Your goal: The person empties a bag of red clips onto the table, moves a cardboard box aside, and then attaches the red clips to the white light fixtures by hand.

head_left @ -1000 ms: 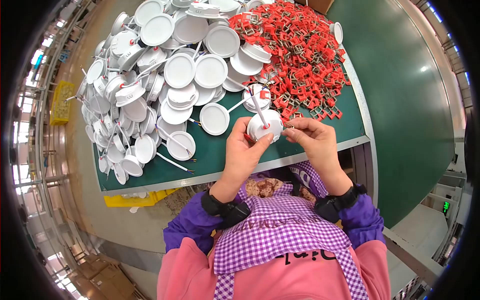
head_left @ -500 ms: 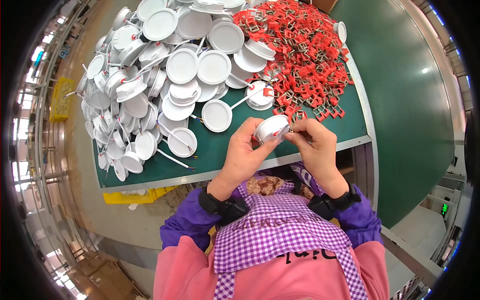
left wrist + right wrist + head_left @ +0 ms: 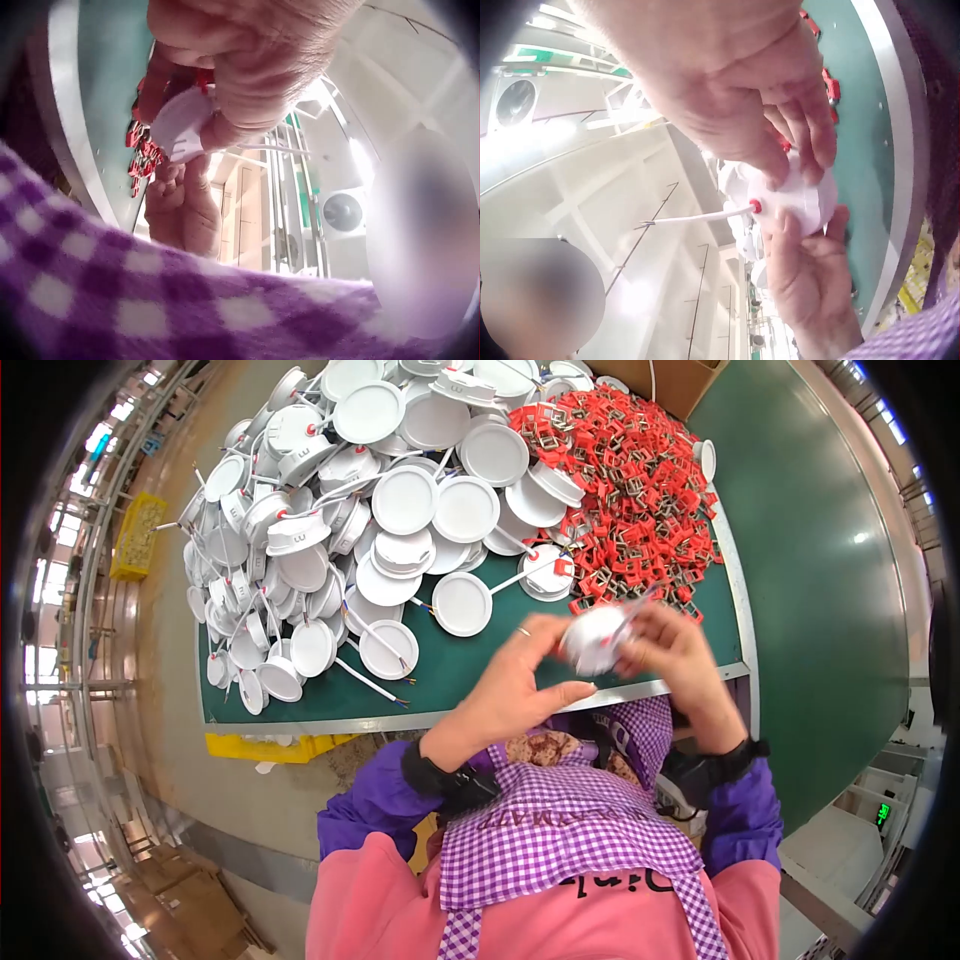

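A round white downlight (image 3: 592, 642), blurred in the head view, is held up over the table's front edge. My right hand (image 3: 682, 662) grips it from the right, fingertips and thumb on its body in the right wrist view. My left hand (image 3: 512, 682) is spread beside it on the left, thumb straight and apart from the lamp in the head view, fingers reaching its far side. A white cable (image 3: 705, 217) leaves the lamp through a red grommet (image 3: 756, 206). Red-and-metal spring clips (image 3: 650, 510) are heaped just beyond the right hand.
A big pile of white downlights (image 3: 330, 530) with cables covers the left of the green table (image 3: 440, 690). One downlight with a red clip (image 3: 547, 572) lies behind the hands. A cardboard box (image 3: 685, 382) stands at the back; a yellow crate (image 3: 280, 748) sits under the front edge.
The downlight has turned and shifted right. My left thumb has opened away from it, and my right hand, earlier at its edge, now grips it. The head view has shifted slightly.
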The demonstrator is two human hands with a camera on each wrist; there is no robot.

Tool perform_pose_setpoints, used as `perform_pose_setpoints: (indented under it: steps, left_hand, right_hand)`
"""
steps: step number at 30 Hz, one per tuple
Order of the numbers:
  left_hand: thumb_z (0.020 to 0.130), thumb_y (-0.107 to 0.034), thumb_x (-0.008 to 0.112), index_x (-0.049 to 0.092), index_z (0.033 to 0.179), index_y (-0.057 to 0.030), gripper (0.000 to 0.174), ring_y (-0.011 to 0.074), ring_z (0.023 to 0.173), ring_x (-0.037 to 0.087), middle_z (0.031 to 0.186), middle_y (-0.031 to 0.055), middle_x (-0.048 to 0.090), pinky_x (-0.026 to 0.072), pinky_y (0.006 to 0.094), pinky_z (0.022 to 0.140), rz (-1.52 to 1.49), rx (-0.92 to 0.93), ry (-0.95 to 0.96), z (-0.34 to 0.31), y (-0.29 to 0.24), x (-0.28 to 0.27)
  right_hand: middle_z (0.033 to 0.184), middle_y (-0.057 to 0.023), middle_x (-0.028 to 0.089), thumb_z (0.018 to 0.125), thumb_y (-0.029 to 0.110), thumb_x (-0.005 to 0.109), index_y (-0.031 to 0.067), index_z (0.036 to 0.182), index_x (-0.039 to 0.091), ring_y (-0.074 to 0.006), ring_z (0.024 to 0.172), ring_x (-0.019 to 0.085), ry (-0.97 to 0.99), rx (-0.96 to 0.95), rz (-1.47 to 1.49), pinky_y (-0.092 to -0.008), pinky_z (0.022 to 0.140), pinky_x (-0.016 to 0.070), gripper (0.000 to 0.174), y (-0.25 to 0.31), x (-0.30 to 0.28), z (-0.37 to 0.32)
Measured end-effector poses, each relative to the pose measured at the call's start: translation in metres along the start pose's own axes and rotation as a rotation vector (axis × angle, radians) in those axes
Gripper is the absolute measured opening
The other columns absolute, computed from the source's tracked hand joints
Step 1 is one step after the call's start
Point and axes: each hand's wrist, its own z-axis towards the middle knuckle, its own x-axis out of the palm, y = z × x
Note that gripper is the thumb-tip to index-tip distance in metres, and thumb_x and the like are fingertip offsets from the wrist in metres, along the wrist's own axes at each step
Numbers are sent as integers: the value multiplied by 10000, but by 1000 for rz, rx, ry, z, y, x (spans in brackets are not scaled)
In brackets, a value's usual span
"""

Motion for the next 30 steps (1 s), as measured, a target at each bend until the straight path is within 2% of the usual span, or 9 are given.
perform_pose_setpoints:
  steps: [4,6,10,14,17,21,24,28,30]
  left_hand:
    - [676,-163,764,509,1201,-39,597,308,1076,463,1164,146,488,380,394,918,803,371,-512,2,2,-33]
    - [666,-173,761,500,1204,-27,616,346,1091,439,1161,166,468,378,426,921,976,354,-520,2,8,-45]
    - [663,-153,762,471,1249,-51,663,381,1160,396,1269,191,400,362,426,942,1129,208,-486,-2,19,-39]
    - [667,-122,750,451,1269,-56,675,391,1172,388,1292,193,382,361,438,952,1197,201,-488,-1,32,-40]
    - [701,-14,682,455,1269,-44,612,376,1162,408,1275,199,406,376,438,952,1194,260,-517,4,35,-44]
    - [721,21,636,463,1257,-17,564,376,1102,460,1201,206,470,394,422,939,1150,347,-594,4,43,-48]
    - [760,39,597,464,1239,23,497,323,1051,531,1151,189,528,425,387,916,1048,389,-595,-6,22,-43]
    - [819,11,600,495,1150,73,353,220,973,593,1085,154,587,470,307,841,306,258,-626,-10,7,-30]
    - [832,-3,614,510,1117,58,310,151,906,605,1014,109,612,483,260,810,-487,79,-567,-7,1,-26]
  right_hand:
    - [932,-93,636,849,193,626,-42,1130,536,-165,835,620,-82,-331,-25,-280,719,491,378,72,-71,68]
    - [1172,-185,576,898,204,557,-56,1165,501,-219,1013,590,-38,-512,161,-292,913,453,377,132,-70,86]
    - [1166,-161,585,914,249,542,-24,1181,501,-159,946,611,2,-518,-154,-260,817,486,384,164,-62,77]
    - [692,-17,606,855,180,596,24,843,645,-113,557,608,-50,-160,-754,-249,514,467,164,93,-27,44]
    - [711,-137,638,749,138,664,0,818,633,-287,638,623,-81,-183,-1116,-363,596,479,157,26,-24,35]
    - [945,-126,567,722,213,709,62,1007,595,-331,836,590,-181,-228,-1286,-407,709,473,342,-12,-12,25]
    - [922,-122,566,726,182,704,65,986,591,-335,819,589,-208,-330,-1234,-411,707,471,306,-14,-6,24]
    - [835,-117,547,724,125,701,46,947,566,-295,760,582,-163,-261,-1133,-378,660,461,272,-10,-5,26]
    - [756,-94,561,759,91,679,28,934,573,-207,662,582,-116,-245,-1028,-319,588,452,214,-10,-3,26]
